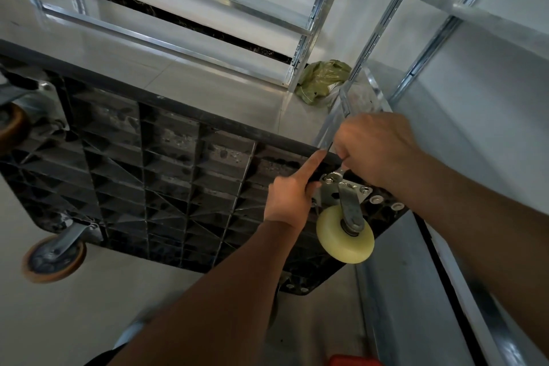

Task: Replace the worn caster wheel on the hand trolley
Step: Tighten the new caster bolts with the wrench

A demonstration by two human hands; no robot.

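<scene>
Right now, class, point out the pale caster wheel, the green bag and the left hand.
pale caster wheel (341, 242), head view, on its tread.
green bag (322, 80), head view, on its crumpled middle.
left hand (289, 202), head view, on its back.

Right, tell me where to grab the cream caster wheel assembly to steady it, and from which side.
Grip the metal fork just above the cream wheel, probably coming from the lower left. The trolley deck stands on edge, so the caster juts out toward the camera, fork exposed. The right hand works at the mounting plate from the upper right; the left hand already sits left of it.
</scene>
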